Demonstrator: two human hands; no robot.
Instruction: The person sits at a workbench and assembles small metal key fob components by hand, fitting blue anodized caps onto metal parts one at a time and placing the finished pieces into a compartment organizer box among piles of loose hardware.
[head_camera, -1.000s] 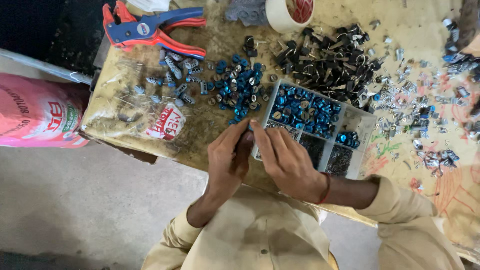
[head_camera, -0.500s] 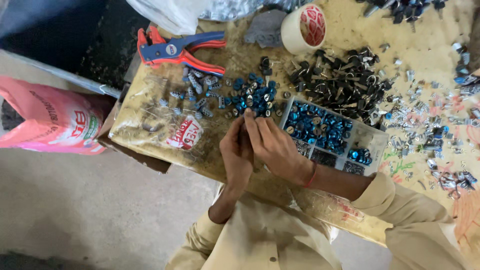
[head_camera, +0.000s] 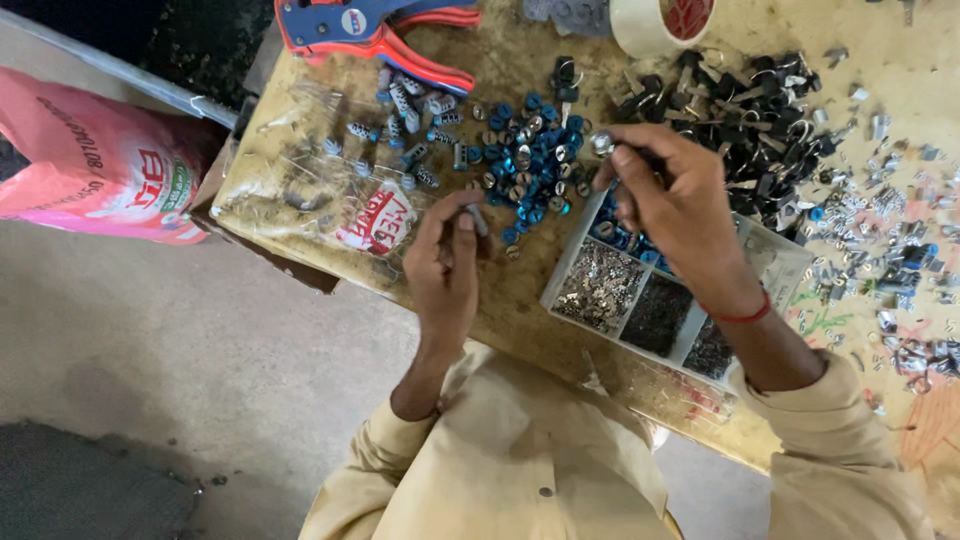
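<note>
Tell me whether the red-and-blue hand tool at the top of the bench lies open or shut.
Open: the red-and-blue hand tool lies flat with its red handles spread apart. Its jaw end is cut off by the frame.

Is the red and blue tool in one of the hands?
No, the red and blue tool lies alone on the table's far edge, away from both hands.
</note>
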